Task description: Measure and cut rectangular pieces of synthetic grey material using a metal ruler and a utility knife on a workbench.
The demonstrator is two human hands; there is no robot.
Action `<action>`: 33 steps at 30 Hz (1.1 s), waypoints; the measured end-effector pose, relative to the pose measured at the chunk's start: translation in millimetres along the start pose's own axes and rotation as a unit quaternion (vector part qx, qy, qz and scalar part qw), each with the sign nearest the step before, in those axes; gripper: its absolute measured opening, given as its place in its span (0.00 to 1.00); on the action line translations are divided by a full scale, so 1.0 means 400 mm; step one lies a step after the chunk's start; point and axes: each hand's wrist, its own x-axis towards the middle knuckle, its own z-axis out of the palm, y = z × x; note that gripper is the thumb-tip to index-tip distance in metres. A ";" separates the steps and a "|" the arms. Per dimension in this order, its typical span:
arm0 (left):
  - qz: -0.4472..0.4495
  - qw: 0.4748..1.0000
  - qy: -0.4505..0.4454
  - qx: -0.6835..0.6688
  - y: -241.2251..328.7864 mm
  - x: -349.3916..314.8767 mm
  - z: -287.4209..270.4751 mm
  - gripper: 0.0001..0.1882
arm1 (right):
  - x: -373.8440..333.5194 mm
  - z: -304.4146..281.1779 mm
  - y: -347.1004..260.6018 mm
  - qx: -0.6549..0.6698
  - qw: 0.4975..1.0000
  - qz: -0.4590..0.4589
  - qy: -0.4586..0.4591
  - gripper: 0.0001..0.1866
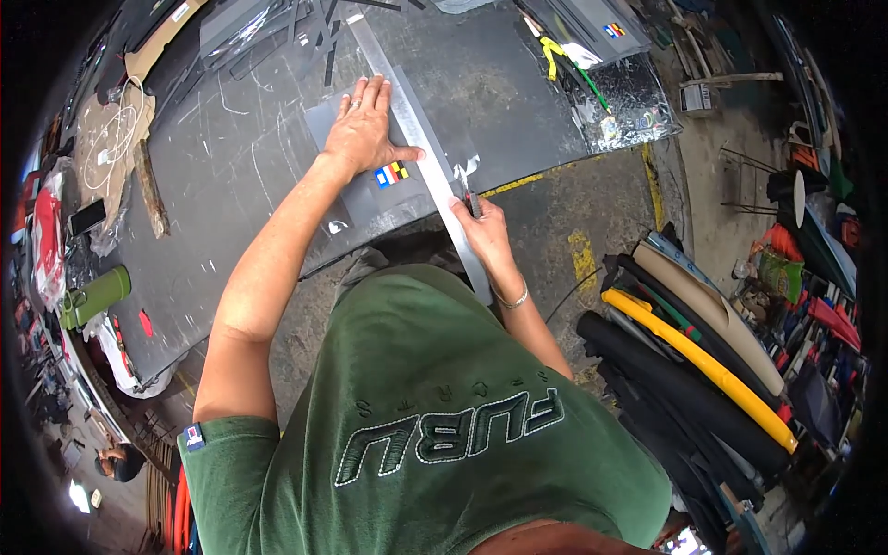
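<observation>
A long metal straightedge (407, 120) lies slantwise over a grey sheet (326, 123) and juts past the table's near edge toward my body. My left hand (363, 129) presses flat on the sheet, fingers stretched out, its thumb resting on the straightedge. Beside that hand, the sheet carries a small patch of coloured flag shapes (391, 175). In my right hand (488, 231), at the table edge, is a slim dark tool that looks like a utility knife (474, 203); its tip is hard to make out. A curled pale scrap (468, 168) lies just beyond it.
Dark sheets and strips (268, 37) cover the far left of the black table (231, 185). A yellow tool (551, 55) lies at the far right. Left are a phone (88, 216), a wooden stick (150, 190) and a green roll (97, 296). Rolled material (703, 351) lies on the right.
</observation>
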 end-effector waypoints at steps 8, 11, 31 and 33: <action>-0.011 0.999 -0.036 0.028 0.013 0.007 -0.017 0.76 | -0.019 -0.058 -0.075 -0.083 0.971 -0.203 0.097 0.21; -0.006 0.999 -0.030 0.035 0.015 0.008 -0.012 0.76 | 0.012 -0.059 -0.123 -0.066 0.982 -0.175 0.015 0.23; -0.017 0.997 -0.060 0.035 0.026 0.025 -0.005 0.75 | 0.200 0.068 -0.258 -0.264 0.930 -0.254 0.001 0.26; -0.017 0.998 -0.053 0.037 0.024 0.024 -0.001 0.75 | 0.201 0.069 -0.261 -0.274 0.927 -0.255 -0.005 0.26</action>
